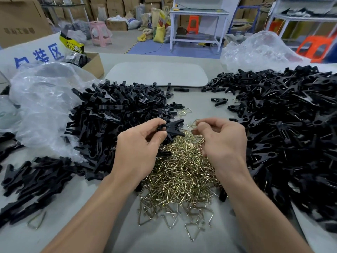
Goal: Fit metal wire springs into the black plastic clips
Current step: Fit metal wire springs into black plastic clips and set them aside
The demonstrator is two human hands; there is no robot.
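The left hand (pixel 140 143) pinches a black clip (pixel 173 129) above the springs (pixel 182 172) (a brassy heap). The right hand (pixel 222 137), fingers curled, pinches one spring (pixel 193 125) just beside the clip.

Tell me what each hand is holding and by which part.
The left hand pinches a black clip by its ringed end. The right hand pinches a wire spring at its fingertips; which part cannot be told.

A crumpled plastic bag (pixel 45 99) is laid at left; a pink stool (pixel 100 32) and a white workbench (pixel 198 13) are seen behind.
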